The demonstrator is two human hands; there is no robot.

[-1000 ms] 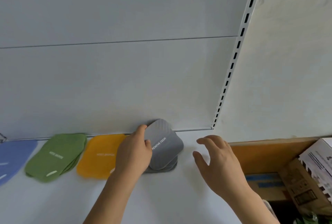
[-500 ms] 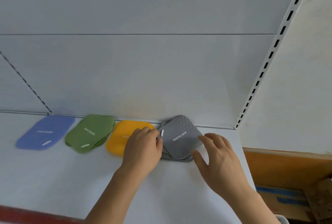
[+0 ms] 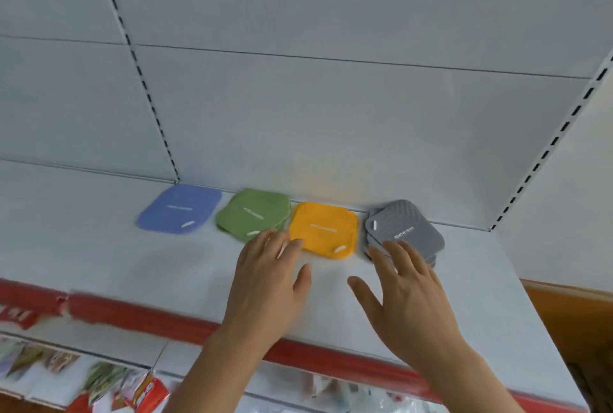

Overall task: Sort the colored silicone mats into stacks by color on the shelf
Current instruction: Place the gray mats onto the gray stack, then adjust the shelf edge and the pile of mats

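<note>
Along the back of the white shelf point(image 3: 166, 283) lie four mat piles in a row: a blue mat point(image 3: 180, 208), a green stack point(image 3: 253, 213), a yellow mat point(image 3: 323, 230) and a grey stack point(image 3: 406, 230) with white lettering. My left hand point(image 3: 270, 283) hovers flat with straight fingers, its fingertips over the gap between the green stack and the yellow mat. My right hand point(image 3: 403, 296) is spread open, its fingertips touching the front edge of the grey stack. Neither hand holds anything.
A red price strip point(image 3: 132, 314) runs along the shelf's front edge. Packaged goods point(image 3: 132, 389) hang below at the bottom left. Slotted uprights point(image 3: 550, 144) stand at the right and at the back left. An orange-brown surface point(image 3: 570, 319) lies right of the shelf.
My left hand has let go of the grey stack and moved left and back toward the front. My right hand now touches the grey stack's front edge. The view has pulled back and shifted left.
</note>
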